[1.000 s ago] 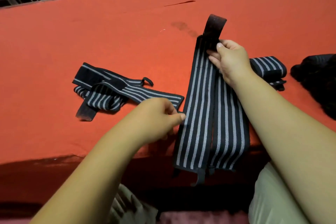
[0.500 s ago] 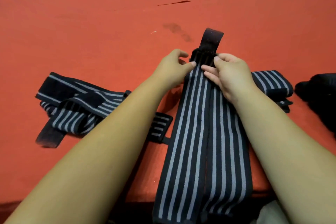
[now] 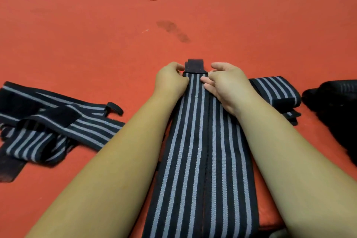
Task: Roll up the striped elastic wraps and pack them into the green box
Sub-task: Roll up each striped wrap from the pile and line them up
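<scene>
Red mat (image 3: 96, 35); left hand (image 3: 170, 81), right hand (image 3: 226, 85) fingers curled, pinching striped wrap (image 3: 201, 150) far end.

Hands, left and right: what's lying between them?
Head view: the far end of the striped wrap, with its black tab, lies between the left hand and right hand, which pinch its edges.

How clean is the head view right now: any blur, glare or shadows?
Head view: even warm light, no glare on the red mat; soft shadows under the forearms; the wrap pinched by the left hand and right hand is sharp; the loose wraps at the left edge look slightly smeared.
</scene>
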Motion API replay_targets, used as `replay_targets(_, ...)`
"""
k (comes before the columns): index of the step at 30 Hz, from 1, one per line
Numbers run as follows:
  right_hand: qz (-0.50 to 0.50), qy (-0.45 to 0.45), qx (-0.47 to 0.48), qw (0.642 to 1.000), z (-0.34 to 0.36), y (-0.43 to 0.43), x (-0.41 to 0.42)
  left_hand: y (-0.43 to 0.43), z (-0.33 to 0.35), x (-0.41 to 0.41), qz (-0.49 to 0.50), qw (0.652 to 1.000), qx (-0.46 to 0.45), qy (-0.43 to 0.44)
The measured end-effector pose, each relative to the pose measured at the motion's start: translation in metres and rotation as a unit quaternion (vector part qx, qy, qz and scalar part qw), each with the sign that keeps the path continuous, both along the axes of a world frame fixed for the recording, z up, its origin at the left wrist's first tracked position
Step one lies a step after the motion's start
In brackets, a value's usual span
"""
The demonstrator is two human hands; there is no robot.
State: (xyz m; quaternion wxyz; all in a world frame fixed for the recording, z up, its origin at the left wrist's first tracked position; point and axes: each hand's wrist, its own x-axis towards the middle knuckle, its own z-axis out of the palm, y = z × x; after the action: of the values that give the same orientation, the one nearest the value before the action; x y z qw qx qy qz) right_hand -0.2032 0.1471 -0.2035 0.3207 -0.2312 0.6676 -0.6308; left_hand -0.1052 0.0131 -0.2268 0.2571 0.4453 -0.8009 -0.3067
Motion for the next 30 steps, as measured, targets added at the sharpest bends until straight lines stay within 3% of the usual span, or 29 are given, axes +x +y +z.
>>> replay_targets(6,-0.014,0.004,0.004,1.000,-0.001,0.004,0.003,0.000,0.003,0.003,-0.023,0.999,0.029,-0.008)
replay_targets(13,-0.001,0.059,0.063,0.996,-0.008,0.000,-0.002,0.001,0.006,0.009,-0.015,0.989,0.120,0.084)
replay_targets(19,0.006,0.030,0.043,0.999,-0.013,-0.003,-0.006,-0.001,0.003,0.012,-0.033,0.985,0.114,0.122)
replay_targets(23,-0.009,0.012,0.021,1.000,-0.009,-0.002,-0.003,0.003,0.004,0.015,-0.052,0.965,0.156,0.204)
replay_targets(26,-0.037,0.093,0.026,0.995,0.001,0.006,-0.002,0.016,0.019,0.020,-0.074,0.945,0.189,0.256)
replay_targets(30,-0.029,0.165,0.010,0.986,0.024,0.023,0.012,0.029,0.060,0.037,-0.079,0.939,0.151,0.298)
